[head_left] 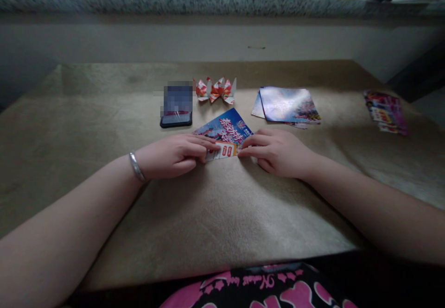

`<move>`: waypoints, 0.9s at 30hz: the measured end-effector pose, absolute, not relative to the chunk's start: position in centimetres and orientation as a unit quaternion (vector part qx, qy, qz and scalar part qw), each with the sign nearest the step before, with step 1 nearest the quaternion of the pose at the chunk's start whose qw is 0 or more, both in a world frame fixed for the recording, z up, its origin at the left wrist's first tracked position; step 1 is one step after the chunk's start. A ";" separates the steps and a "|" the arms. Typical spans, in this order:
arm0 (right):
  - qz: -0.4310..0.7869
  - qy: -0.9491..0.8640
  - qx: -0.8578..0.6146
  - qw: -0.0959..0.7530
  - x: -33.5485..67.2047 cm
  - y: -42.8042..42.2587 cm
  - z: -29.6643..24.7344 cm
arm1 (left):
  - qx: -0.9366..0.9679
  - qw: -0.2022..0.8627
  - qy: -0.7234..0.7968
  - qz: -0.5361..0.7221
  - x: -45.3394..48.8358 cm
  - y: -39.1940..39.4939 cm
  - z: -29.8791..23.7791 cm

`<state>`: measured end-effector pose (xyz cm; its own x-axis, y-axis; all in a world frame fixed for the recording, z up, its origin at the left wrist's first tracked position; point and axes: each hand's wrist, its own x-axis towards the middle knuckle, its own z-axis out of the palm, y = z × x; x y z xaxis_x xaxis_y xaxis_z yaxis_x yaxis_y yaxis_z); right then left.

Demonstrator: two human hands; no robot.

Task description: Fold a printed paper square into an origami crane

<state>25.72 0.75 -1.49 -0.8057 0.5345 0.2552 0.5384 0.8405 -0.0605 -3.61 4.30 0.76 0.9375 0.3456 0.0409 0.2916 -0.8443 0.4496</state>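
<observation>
A printed flyer (232, 129), blue with red and white lettering, lies on the table in front of me. Its near edge looks folded up, showing a white and orange strip. My left hand (175, 155), with a silver bangle at the wrist, holds the left near part, fingers pressed onto the strip. On the right near corner, my right hand (276, 152) pinches the paper with bent fingers. My right thumb is partly hidden under the hand. Just beyond the flyer stand folded red and white paper shapes (217, 91) with pointed tips.
A phone (176, 106), partly pixelated, lies left of the paper shapes. To the right is a small stack of glossy sheets (290, 104), and farther right some purple printed papers (385, 113). Behind the table, a stone ledge (194, 1) carries several objects.
</observation>
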 end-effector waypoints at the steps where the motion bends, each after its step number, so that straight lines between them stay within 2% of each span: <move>1: -0.008 -0.950 -0.282 0.132 25.7 0.8 -1.5 | 0.956 0.231 0.168 0.060 -3.7 4.4 0.7; 7: -0.030 -0.951 -0.278 0.130 25.6 0.6 -1.6 | 0.947 0.254 0.183 0.070 -3.6 4.5 0.7; 13: -0.047 -0.953 -0.277 0.111 25.1 0.4 -1.0 | 0.972 0.099 0.197 0.079 -2.0 3.2 0.3; 16: -0.041 -0.953 -0.280 0.112 24.9 0.4 -0.8 | 0.968 0.066 0.222 0.093 -1.5 2.8 0.1; 27: -0.009 -0.938 -0.298 0.177 26.5 0.9 -1.3 | 0.963 0.154 0.183 0.123 -2.6 3.7 0.3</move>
<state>26.49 0.86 -1.30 -0.7597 0.5558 0.3374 0.5620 0.8223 -0.0893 -2.63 3.73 0.27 0.9022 0.3914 0.1810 0.3151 -0.8850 0.3428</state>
